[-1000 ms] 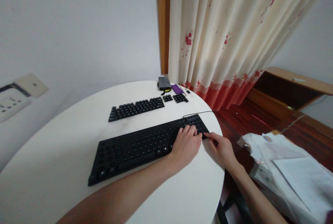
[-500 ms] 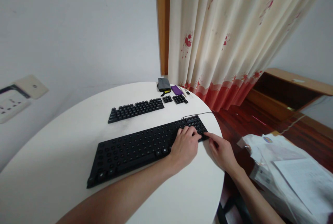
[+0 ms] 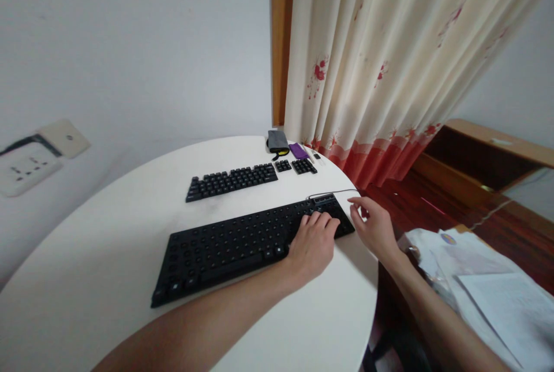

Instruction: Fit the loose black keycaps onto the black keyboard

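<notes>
A black keyboard base [image 3: 234, 245] lies across the white round table [image 3: 130, 280], rows of small key posts showing where keycaps are off. My left hand [image 3: 314, 245] rests on its right part, fingers lying over the posts and thumb out to the side. My right hand [image 3: 374, 228] is raised just off the base's right end, over the table edge. Its thumb and index finger come together at the tips; what they hold, if anything, is too small to make out. Behind the base, loose black keycaps [image 3: 231, 181] stand in rows, with smaller groups of keycaps [image 3: 304, 166] to their right.
At the back sit a grey pouch [image 3: 277, 141], a purple cloth [image 3: 298, 151] and small items. A thin cable [image 3: 333, 192] runs off the right edge. Papers in plastic [image 3: 485, 280] lie to the right, below a curtain [image 3: 346, 72]. A wall socket [image 3: 30, 173] is at left.
My right hand has lifted away from the keyboard's right end, up and slightly right. The left hand stays on the keyboard. The view has shifted a little.
</notes>
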Action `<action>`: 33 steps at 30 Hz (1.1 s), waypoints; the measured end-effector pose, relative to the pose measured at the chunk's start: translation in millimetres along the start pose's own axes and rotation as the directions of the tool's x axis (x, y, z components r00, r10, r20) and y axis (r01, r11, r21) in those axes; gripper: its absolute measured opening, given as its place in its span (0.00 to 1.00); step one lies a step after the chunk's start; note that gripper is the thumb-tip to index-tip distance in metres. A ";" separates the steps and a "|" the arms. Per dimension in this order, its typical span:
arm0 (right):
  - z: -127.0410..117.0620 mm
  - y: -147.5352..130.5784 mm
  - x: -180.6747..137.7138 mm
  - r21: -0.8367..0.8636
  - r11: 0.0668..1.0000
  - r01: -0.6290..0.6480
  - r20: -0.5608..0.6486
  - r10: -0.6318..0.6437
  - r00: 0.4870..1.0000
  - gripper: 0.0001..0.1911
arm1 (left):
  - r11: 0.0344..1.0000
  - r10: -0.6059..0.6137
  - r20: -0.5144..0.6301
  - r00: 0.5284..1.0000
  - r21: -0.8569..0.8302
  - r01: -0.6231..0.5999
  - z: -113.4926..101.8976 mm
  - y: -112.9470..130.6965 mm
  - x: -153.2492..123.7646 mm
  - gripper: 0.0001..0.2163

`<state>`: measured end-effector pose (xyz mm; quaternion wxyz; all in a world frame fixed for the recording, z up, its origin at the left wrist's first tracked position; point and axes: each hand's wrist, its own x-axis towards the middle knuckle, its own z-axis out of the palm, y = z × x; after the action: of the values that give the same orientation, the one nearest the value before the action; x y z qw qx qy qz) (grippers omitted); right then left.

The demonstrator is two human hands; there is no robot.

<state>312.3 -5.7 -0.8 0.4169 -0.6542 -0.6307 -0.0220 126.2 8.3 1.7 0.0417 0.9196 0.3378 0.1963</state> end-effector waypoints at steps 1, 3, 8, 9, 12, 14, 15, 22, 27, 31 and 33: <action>4.0 -2.2 17.1 -0.005 1.000 0.013 0.007 -0.013 1.000 0.11 | 1.000 0.002 0.004 1.000 0.002 -0.002 0.1 -0.1 0.0 0.14; 17.7 -4.9 52.8 -0.039 0.999 -0.003 0.041 0.004 0.999 0.10 | 1.000 0.009 0.012 1.000 -0.001 -0.009 0.0 -0.6 0.0 0.14; 69.5 -1.6 123.2 -0.218 0.973 -0.078 0.209 0.125 0.970 0.09 | 1.000 0.008 0.022 1.000 -0.013 -0.008 -0.8 -1.9 -0.9 0.13; 79.2 0.6 131.8 -0.224 0.971 -0.078 0.224 0.130 0.966 0.09 | 1.000 0.007 0.021 1.000 -0.015 -0.007 -1.0 -2.2 -1.3 0.12; 101.9 8.4 148.7 -0.238 0.968 -0.081 0.266 0.146 0.953 0.09 | 1.000 0.012 0.011 1.000 -0.023 -0.012 -1.5 -3.4 -2.3 0.12; 111.6 13.3 155.1 -0.245 0.966 -0.083 0.289 0.154 0.945 0.09 | 0.999 0.020 0.008 1.000 -0.029 -0.020 -1.8 -4.2 -2.8 0.11; 115.0 15.2 157.5 -0.246 0.966 -0.083 0.297 0.156 0.942 0.10 | 0.999 0.023 0.009 1.000 -0.032 -0.023 -1.8 -4.5 -3.0 0.11; 121.4 18.0 160.5 -0.216 0.972 -0.092 0.282 0.152 0.947 0.07 | 0.998 0.017 -0.005 1.000 -0.064 -0.017 -0.4 -4.6 -3.2 0.12; 97.9 16.0 146.6 -0.147 0.981 -0.126 0.199 0.154 0.968 0.08 | 0.998 0.016 0.007 1.000 -0.058 -0.015 -2.2 -4.2 -3.1 0.13; 59.8 15.6 115.2 -0.049 0.991 -0.124 0.150 0.130 0.980 0.13 | 0.997 0.035 0.009 0.999 -0.069 -0.034 -4.1 -4.8 -2.7 0.14; 40.2 15.8 88.3 0.012 0.993 -0.121 0.130 0.119 0.984 0.16 | 0.997 0.038 0.010 0.999 -0.070 -0.037 -3.5 -5.2 -2.6 0.14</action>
<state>323.7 90.8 13.9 0.3823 -0.6868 -0.6160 0.0520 119.8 10.4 2.9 0.0719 0.9248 0.3132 0.2036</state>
